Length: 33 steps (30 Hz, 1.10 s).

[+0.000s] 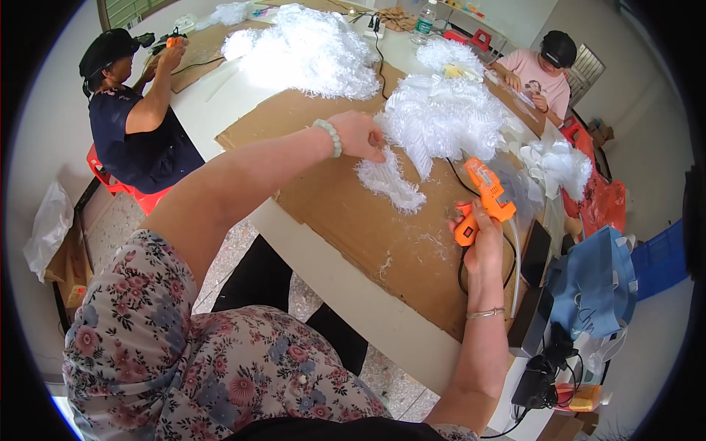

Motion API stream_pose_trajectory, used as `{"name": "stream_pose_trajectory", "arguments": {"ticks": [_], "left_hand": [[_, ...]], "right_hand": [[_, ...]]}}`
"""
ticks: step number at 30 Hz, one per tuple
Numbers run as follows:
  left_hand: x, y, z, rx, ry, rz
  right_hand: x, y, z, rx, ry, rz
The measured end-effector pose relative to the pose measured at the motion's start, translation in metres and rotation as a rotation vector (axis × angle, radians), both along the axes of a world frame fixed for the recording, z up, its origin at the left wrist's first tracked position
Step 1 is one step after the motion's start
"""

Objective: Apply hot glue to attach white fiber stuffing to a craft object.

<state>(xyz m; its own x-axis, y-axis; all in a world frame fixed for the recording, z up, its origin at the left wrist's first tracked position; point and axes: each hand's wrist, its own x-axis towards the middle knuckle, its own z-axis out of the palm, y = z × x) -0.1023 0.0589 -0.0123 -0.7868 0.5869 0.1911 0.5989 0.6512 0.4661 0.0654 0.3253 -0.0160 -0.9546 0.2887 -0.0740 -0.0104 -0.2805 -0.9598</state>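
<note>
My right hand (485, 239) is wrapped round the grip of an orange glue gun (491, 189). Its nozzle points up and left toward a heap of white fringed material (441, 110), and a pale glue stick sticks out of its back end. With fingers curled together, my left hand (359, 136) pinches the upper end of a small white fringed piece (390, 182), which hangs down onto the brown cardboard (331, 176). My fingertips are partly hidden by the hand and the fringe.
Another large white heap (309, 51) lies farther back. One person (132, 117) works at the left, another (540, 77) at the far right. A plastic bottle (424, 20) and power strip (374, 28) stand at the back. A blue bag (596, 283) and black adapters (540, 378) are at right.
</note>
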Motion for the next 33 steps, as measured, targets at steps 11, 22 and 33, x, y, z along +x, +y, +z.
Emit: {"name": "stream_pose_trajectory", "arguments": {"ticks": [11,22,33], "left_hand": [[0.007,0.022,-0.007,-0.118,-0.034,-0.100],[0.003,-0.067,0.007,0.546,-0.158,0.283],[-0.039,-0.241,-0.029,0.985,-0.098,1.211]], "right_hand": [[0.006,0.006,-0.002,0.013,-0.014,0.011],[0.007,0.009,-0.007,0.027,0.015,0.017],[0.004,0.019,-0.018,0.050,0.023,0.010]]}}
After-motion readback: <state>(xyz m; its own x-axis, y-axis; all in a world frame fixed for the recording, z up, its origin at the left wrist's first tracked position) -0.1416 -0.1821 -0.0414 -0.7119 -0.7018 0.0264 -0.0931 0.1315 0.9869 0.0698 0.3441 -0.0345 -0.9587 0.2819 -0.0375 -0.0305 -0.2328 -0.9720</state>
